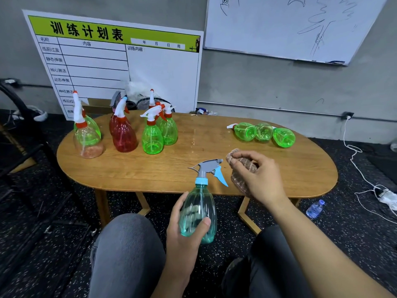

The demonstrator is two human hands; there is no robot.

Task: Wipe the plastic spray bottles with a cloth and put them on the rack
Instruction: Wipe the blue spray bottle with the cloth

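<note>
**Teal bottle in hand, cloth poised beside it**

From the head camera, we see the left hand wrapped round the lower body of a teal spray bottle, thumb across its front and fingers curled behind, holding it upright in front of the near edge of the oval wooden table. The right hand pinches a bunched brownish cloth just to the right of the bottle's grey and blue trigger head; cloth and bottle appear apart.

On the table, several bottles stand upright at the left: a clear one, a red one and green ones. Three green bottles lie on their sides at the right. We cannot make out a rack with any certainty.

We judge the bottle light and apparently empty, its thin ribbed plastic smooth and liable to flex or slip under a hard squeeze. The belly gives the surest hold; the neck under the blue collar would serve for turning it while the cloth passes over.
</note>
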